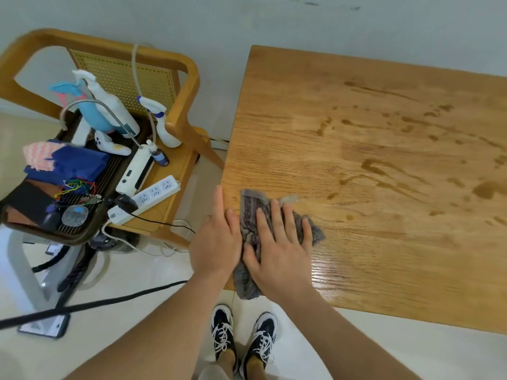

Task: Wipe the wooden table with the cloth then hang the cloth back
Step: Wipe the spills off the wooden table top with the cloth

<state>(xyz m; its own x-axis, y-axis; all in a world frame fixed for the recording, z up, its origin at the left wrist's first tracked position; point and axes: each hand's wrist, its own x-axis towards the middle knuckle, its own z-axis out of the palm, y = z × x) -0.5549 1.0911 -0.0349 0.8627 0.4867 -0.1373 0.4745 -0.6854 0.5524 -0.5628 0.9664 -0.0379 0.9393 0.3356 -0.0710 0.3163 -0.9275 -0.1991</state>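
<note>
A rumpled grey cloth (pixel 248 215) lies pressed under the right hand (pixel 277 253), whose fingers are spread flat and not curled. The cloth looks soft, limp and likely damp, so it is best bunched from its middle. Just left of it, the left hand (pixel 216 242) rests straight-fingered at the wooden table (pixel 384 256) corner. Wet streaks (pixel 485 189) lie well to the right.

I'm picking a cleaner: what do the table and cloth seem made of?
Table: wood or veneer, by its grain lines; apparently sealed, since it shines and wet marks sit on top. Cloth: soft grey patterned fabric, crumpling into folds.
</note>
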